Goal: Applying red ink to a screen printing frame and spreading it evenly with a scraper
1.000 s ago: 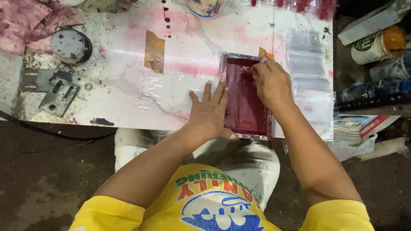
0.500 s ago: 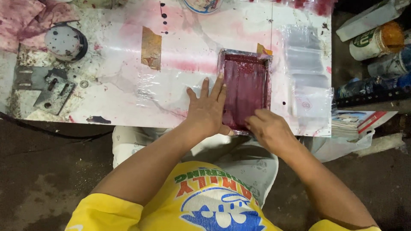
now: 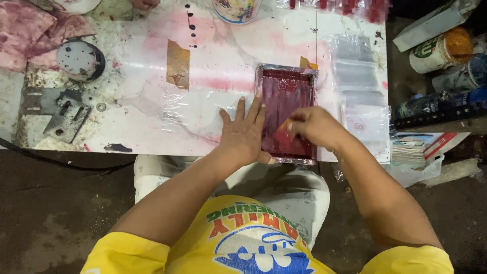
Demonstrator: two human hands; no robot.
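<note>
A rectangular metal-rimmed frame (image 3: 285, 89) filled with dark red paste lies on the stained white table (image 3: 152, 116), near its front edge. My left hand (image 3: 246, 133) lies flat and spread along the frame's left rim, fingers pointing away from me. Over the near half of the red surface, my right hand (image 3: 315, 127) is closed around a small orange piece (image 3: 283, 125) whose tip touches the paste. A yellowish tab (image 3: 307, 63) sticks out at the frame's far right corner.
Clear plastic bags (image 3: 359, 76) are stacked right of the frame. A brown tape patch (image 3: 178, 64), a round dark lid (image 3: 80, 60), a metal bracket (image 3: 57, 114) and pink-stained cloth (image 3: 25, 25) lie to the left. A cup (image 3: 236, 7) stands at the back; cans (image 3: 439, 49) and papers (image 3: 417, 148) sit off the table's right side.
My right hand swept from the frame's far end down to its near edge, then came back up to the middle. My left hand stayed on the left rim.
</note>
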